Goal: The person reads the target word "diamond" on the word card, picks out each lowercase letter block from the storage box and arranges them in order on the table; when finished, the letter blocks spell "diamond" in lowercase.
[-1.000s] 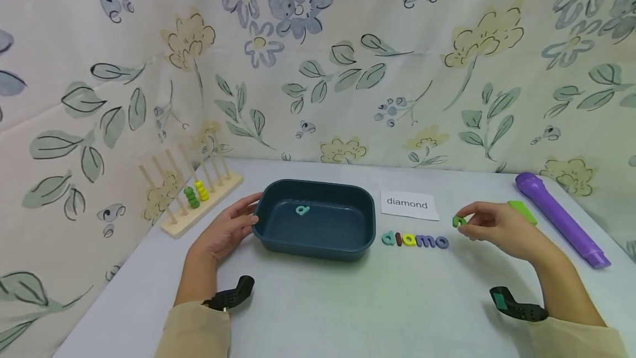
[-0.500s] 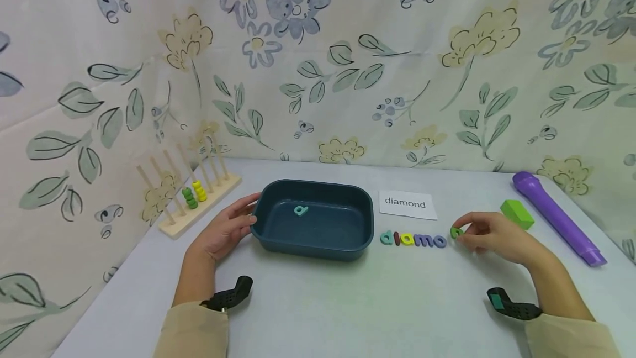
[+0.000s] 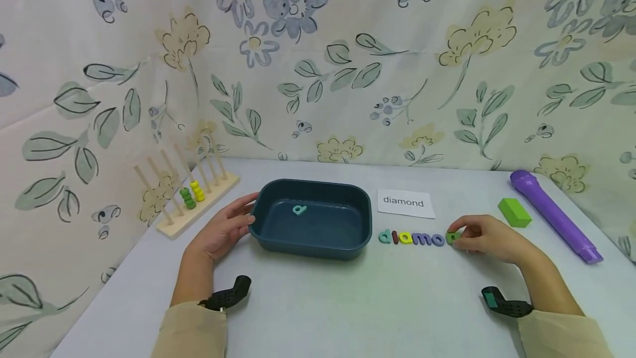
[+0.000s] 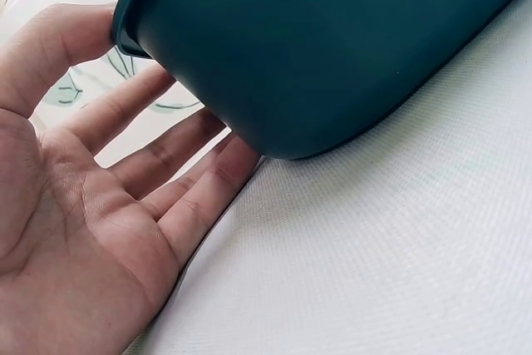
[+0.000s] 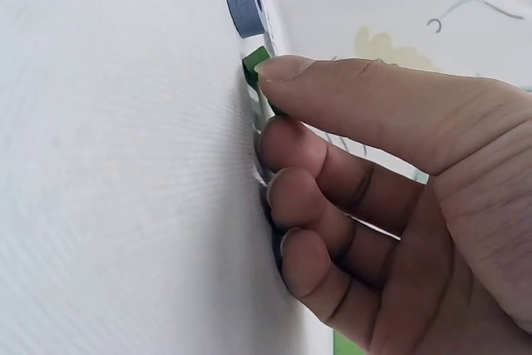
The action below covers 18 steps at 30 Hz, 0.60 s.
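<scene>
My left hand [image 3: 225, 229] rests at the left end of a dark teal plastic bin [image 3: 310, 248], its thumb at the rim and its extended fingers against the outer wall. Inside the bin lies a teal toy letter [image 3: 299, 210]. My right hand [image 3: 489, 239] pinches a green toy letter n [image 3: 451, 237] between thumb and fingertips, low at the tabletop. Just left of it, a row of coloured toy letters [image 3: 406, 238] reads "diamo", ending in a blue-violet o [image 5: 242, 2]. Behind the row lies a white card [image 3: 406, 203] printed "diamond".
A purple microphone-shaped toy [image 3: 556, 217] lies at the right, with a green block [image 3: 514, 212] beside it. At the back left stands a wooden peg rack [image 3: 199, 206] with green and yellow beads. A floral cloth [image 3: 318, 70] hangs behind the white tabletop [image 3: 318, 308].
My right hand has lowered the green letter and brought it left, to the end of the letter row, uncovering the green block. My left hand stays at the bin.
</scene>
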Available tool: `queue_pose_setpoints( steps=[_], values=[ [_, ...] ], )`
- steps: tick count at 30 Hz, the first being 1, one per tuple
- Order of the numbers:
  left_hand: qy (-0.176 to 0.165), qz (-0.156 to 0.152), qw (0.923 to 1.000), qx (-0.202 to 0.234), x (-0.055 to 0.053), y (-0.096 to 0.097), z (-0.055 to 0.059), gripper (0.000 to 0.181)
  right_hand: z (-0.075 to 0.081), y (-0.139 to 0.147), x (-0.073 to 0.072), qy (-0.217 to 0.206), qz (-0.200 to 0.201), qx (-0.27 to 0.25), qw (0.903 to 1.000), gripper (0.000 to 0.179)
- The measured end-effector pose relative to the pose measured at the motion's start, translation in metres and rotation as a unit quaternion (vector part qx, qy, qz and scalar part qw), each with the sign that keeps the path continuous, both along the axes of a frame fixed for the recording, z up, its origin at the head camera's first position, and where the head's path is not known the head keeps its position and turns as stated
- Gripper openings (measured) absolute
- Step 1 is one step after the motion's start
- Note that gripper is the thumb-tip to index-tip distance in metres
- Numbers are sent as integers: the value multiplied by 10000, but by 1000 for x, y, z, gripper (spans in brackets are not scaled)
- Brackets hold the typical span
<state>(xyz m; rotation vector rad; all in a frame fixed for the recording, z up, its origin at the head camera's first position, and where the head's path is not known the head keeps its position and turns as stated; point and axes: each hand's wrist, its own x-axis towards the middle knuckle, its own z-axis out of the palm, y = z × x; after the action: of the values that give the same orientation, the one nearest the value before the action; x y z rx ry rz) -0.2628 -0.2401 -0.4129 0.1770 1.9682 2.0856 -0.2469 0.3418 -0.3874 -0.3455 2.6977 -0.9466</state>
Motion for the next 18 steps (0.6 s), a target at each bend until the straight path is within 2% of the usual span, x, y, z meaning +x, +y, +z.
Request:
queue_pose_setpoints(
  steps=[18],
  values=[
    [15, -35, 10000, -4, 0, 0, 1, 68, -1, -1, 0, -124, 21, 126, 9998, 32]
  ],
)
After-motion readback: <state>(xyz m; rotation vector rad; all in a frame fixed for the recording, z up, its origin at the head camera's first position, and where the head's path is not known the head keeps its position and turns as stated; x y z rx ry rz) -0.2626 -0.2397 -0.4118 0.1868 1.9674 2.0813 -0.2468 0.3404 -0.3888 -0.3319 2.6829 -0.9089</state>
